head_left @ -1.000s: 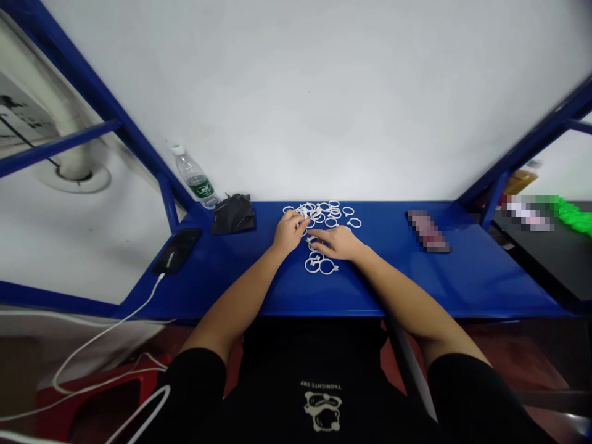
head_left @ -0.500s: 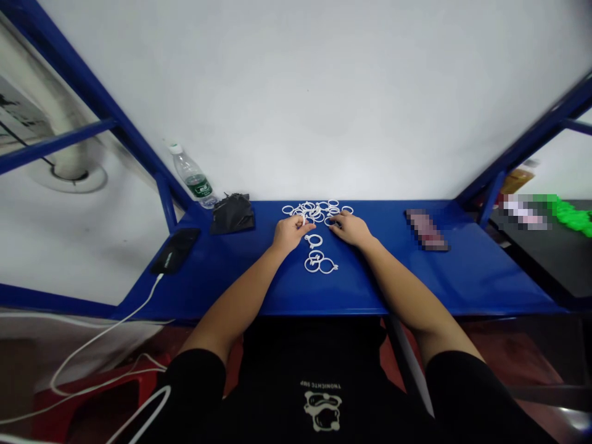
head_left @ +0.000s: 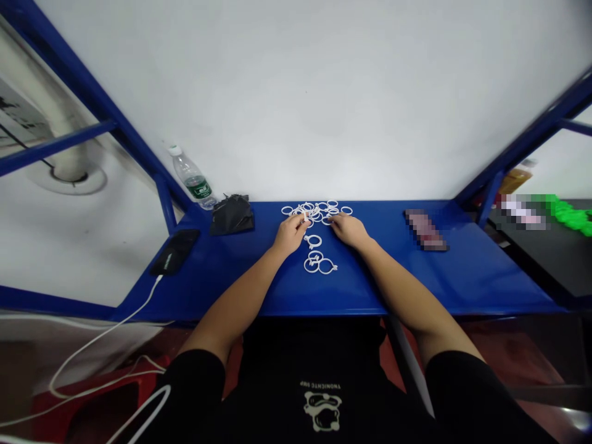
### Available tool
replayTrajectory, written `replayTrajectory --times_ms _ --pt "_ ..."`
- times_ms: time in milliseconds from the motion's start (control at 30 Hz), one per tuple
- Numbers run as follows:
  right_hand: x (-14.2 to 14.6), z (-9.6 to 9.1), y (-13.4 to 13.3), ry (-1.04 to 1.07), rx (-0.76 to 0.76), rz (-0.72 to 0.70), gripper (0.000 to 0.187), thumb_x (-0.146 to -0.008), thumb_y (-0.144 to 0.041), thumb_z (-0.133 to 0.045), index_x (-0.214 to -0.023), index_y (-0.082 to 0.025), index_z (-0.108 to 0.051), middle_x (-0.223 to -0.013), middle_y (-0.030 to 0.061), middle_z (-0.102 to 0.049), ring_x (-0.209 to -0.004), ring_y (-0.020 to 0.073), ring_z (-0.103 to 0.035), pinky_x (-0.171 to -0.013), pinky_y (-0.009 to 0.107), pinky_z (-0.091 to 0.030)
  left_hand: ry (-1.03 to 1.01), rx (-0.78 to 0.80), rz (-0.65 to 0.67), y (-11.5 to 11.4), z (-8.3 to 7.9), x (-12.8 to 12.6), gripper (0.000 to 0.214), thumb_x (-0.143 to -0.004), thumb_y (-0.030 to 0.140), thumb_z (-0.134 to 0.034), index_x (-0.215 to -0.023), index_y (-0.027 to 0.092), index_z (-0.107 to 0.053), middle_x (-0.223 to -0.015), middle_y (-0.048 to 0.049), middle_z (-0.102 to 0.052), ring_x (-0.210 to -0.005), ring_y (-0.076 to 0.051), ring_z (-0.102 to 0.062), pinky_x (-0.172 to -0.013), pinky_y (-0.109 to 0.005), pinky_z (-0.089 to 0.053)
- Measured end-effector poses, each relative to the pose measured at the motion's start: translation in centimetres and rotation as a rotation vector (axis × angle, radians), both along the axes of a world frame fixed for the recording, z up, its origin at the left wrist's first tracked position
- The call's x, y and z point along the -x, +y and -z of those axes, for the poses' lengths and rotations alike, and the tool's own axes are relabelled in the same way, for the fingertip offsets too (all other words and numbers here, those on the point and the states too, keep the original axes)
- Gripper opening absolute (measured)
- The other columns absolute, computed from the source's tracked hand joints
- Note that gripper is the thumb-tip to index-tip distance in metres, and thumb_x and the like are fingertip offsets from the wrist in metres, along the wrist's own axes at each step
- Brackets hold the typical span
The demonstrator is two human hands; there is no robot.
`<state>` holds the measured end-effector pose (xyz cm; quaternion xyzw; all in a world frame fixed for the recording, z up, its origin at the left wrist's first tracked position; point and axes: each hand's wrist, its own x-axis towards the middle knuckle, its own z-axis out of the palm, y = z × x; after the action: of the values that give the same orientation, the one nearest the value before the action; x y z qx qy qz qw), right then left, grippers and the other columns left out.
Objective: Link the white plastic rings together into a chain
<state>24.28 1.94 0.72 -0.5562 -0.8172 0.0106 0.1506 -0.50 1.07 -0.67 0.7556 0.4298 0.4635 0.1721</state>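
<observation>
A loose heap of white curtain rings [head_left: 317,216], each with a small eyelet, lies at the back middle of the blue table. My left hand [head_left: 290,234] is at the heap's left front, its thumb and fingers pinched on a white ring [head_left: 306,216]. On the other side, the fingertips of my right hand [head_left: 350,230] close on the edge of another white ring [head_left: 326,221] at the heap's front. Nearer to me, between my forearms, several rings [head_left: 327,266] lie in a small group, with a further ring [head_left: 314,241] just behind them.
A plastic bottle [head_left: 197,185] and a black bag [head_left: 232,214] stand at the back left. A black power bank [head_left: 174,251] with a white cable lies at the left edge. A blurred-out flat object [head_left: 425,230] lies to the right. Blue frame bars flank the table.
My left hand has turned slightly, with the ring still in its fingers. My right fingertips have shifted a little left and drawn together on the ring's edge.
</observation>
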Motion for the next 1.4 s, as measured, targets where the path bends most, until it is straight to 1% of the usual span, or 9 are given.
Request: replayTrajectory --times_ms 133,233,333,433,500,633,833,1200,1400 --pt "0.2 0.0 0.1 0.085 -0.03 0.035 0.032 -0.107 -0.032 -0.048 -0.123 -0.022 -0.073 -0.119 0.014 -0.072 -0.102 0.0258 -0.07 -0.081 0.032 -0.054 0.027 -0.005 -0.008 -0.2 -0.3 -0.2 0.019 -0.101 0.032 -0.064 -0.106 0.02 -0.079 -0.099 -0.0067 -0.077 -0.083 -0.019 -0.071 -0.083 -0.031 -0.057" --pt "0.3 -0.3 0.0 0.159 -0.083 0.055 0.032 -0.108 -0.033 -0.046 -0.122 -0.02 -0.071 -0.118 0.0145 -0.069 -0.103 0.0265 -0.068 -0.083 0.034 -0.054 0.044 -0.035 0.009 -0.3 -0.5 -0.1 0.023 -0.103 0.03 -0.06 -0.115 0.019 -0.077 -0.1 -0.0075 -0.076 -0.09 -0.019 -0.071 -0.088 -0.031 -0.056" --pt "0.3 -0.6 -0.4 0.256 -0.172 0.056 0.03 -0.107 -0.036 -0.047 -0.117 -0.019 -0.07 -0.126 0.0156 -0.065 -0.103 0.0266 -0.067 -0.084 0.035 -0.055 0.061 -0.069 0.041 -0.4 -0.6 0.0 0.029 -0.105 0.028 -0.056 -0.127 0.018 -0.072 -0.104 -0.0088 -0.075 -0.096 -0.021 -0.071 -0.093 -0.033 -0.056" --pt "0.2 -0.8 -0.7 0.358 -0.25 -0.003 0.027 -0.105 -0.037 -0.047 -0.109 -0.02 -0.069 -0.132 0.0158 -0.064 -0.102 0.0256 -0.067 -0.084 0.036 -0.055 0.072 -0.083 0.059 -0.5 -0.6 0.1 0.032 -0.106 0.027 -0.053 -0.132 0.018 -0.069 -0.108 -0.0097 -0.073 -0.1 -0.021 -0.07 -0.095 -0.035 -0.055" --pt "0.2 -0.8 -1.1 0.405 -0.279 -0.056 0.027 -0.104 -0.036 -0.045 -0.105 -0.021 -0.067 -0.124 0.0145 -0.068 -0.098 0.0243 -0.067 -0.084 0.035 -0.054 0.065 -0.084 0.068 -0.5 -0.6 0.1 0.032 -0.106 0.026 -0.052 -0.132 0.017 -0.068 -0.109 -0.01 -0.073 -0.1 -0.021 -0.069 -0.095 -0.035 -0.055" --pt "0.5 -0.7 -1.5 0.388 -0.267 -0.065 0.03 -0.104 -0.042 -0.045 -0.104 -0.021 -0.066 -0.095 0.0096 -0.073 -0.083 0.0224 -0.067 -0.077 0.033 -0.051 0.05 -0.057 0.073 -0.7 -0.6 0.1 0.033 -0.104 0.025 -0.053 -0.131 0.017 -0.07 -0.108 -0.0086 -0.071 -0.091 -0.018 -0.068 -0.09 -0.032 -0.056" --pt "0.6 -0.2 -1.1 0.36 -0.263 -0.05 0.044 -0.1 -0.061 -0.054 -0.1 -0.021 -0.071 -0.081 0.0069 -0.074 -0.073 0.0204 -0.067 -0.07 0.03 -0.05 0.047 -0.041 0.065 -0.6 -0.5 0.0 0.033 -0.102 0.021 -0.055 -0.13 0.018 -0.071 -0.103 -0.0066 -0.071 -0.083 -0.016 -0.066 -0.083 -0.029 -0.056" --pt "0.6 -0.1 -0.9 0.325 -0.225 -0.08 0.042 -0.099 -0.06 -0.061 -0.097 -0.021 -0.076 -0.093 0.0087 -0.08 -0.074 0.021 -0.07 -0.071 0.03 -0.051 0.052 -0.045 0.058 -0.7 -0.6 -0.1 0.034 -0.098 0.017 -0.057 -0.129 0.018 -0.072 -0.106 -0.0069 -0.072 -0.082 -0.016 -0.066 -0.084 -0.029 -0.056" --pt "0.3 0.1 -0.7 0.367 -0.262 -0.046 0.044 -0.097 -0.063 -0.061 -0.096 -0.021 -0.075 -0.085 0.0081 -0.078 -0.073 0.0209 -0.069 -0.068 0.03 -0.051 0.053 -0.037 0.02 -0.6 -0.8 0.1 0.03 -0.087 0.009 -0.057 -0.106 0.019 -0.077 -0.092 -0.0038 -0.071 -0.076 -0.017 -0.064 -0.078 -0.03 -0.055"
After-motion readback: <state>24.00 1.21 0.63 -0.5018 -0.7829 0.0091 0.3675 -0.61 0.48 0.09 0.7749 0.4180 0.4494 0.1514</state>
